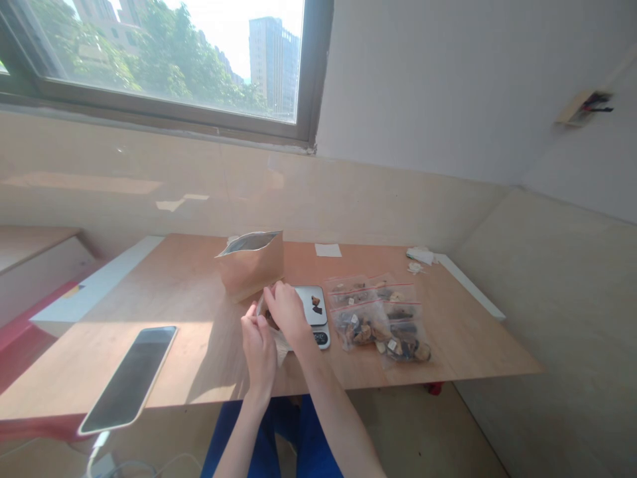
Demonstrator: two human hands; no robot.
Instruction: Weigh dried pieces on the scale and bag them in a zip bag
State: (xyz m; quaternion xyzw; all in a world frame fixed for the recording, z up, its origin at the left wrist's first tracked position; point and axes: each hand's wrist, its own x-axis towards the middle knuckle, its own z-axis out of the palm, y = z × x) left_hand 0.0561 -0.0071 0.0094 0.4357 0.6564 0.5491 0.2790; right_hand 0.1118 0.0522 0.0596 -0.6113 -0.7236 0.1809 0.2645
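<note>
Left hand [257,352] and right hand [286,313] close together, fingers apparently pinched on a small pale bag [277,348] holding dark pieces. Just right of them, a kitchen scale [303,299] bears two dark pieces; beyond, a kraft pouch [250,264]. Slack fingers could spill pieces; a bumped scale could shed its load.

left hand [258,353]: curled, nearer body | right hand [287,313]: curled, just ahead

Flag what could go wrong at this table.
The right hand works right beside the white digital kitchen scale, so a knock could scatter the dark dried pieces on it or disturb the weighing. The tall kraft-paper pouch stands open nearby and might tip over.
</note>
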